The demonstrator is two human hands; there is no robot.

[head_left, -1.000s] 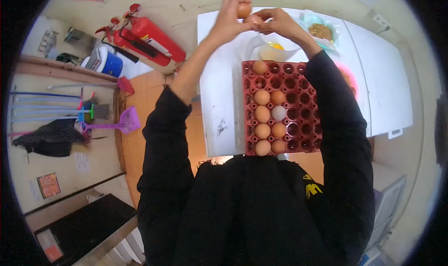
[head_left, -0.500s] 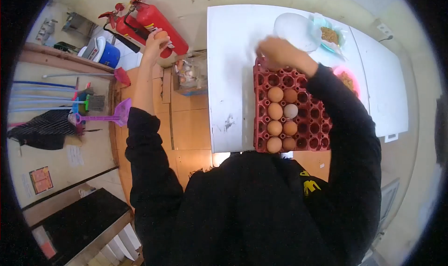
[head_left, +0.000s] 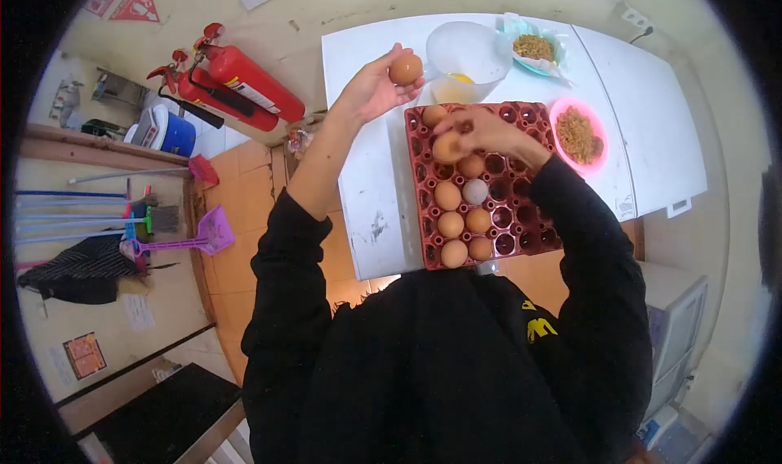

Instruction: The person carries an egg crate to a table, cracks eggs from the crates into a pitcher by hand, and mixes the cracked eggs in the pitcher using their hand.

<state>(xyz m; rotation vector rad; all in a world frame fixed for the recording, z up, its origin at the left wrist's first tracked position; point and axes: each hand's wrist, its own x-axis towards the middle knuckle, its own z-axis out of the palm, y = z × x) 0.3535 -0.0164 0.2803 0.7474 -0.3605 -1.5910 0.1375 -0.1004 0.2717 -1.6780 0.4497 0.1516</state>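
My left hand [head_left: 379, 89] is raised over the table's back left corner, its fingers curled around a brown egg [head_left: 406, 70]. My right hand [head_left: 495, 135] reaches over a dark red egg tray [head_left: 528, 189], with its fingertips on another brown egg [head_left: 446, 149] that looks raised from its row. Towards the tray's back left corner sits one more brown egg [head_left: 434, 116]. Two columns of eggs fill the tray's left side, mostly brown, with one pale egg [head_left: 475, 191] among them. Behind the tray stands a translucent container [head_left: 466, 50] with yellow raw egg at its bottom.
On the white table [head_left: 371, 195] are a pink bowl [head_left: 599, 123] of brown crumbly food and a green dish [head_left: 556, 61] with similar contents on a liner. Two red fire extinguishers [head_left: 257, 85] stand at the left wall. A purple dustpan [head_left: 213, 232] hangs further left.
My left hand has moved right with its egg, from beside the extinguishers to over the table. My right hand has come nearer and onto an egg. An egg now shows near the tray's back corner.
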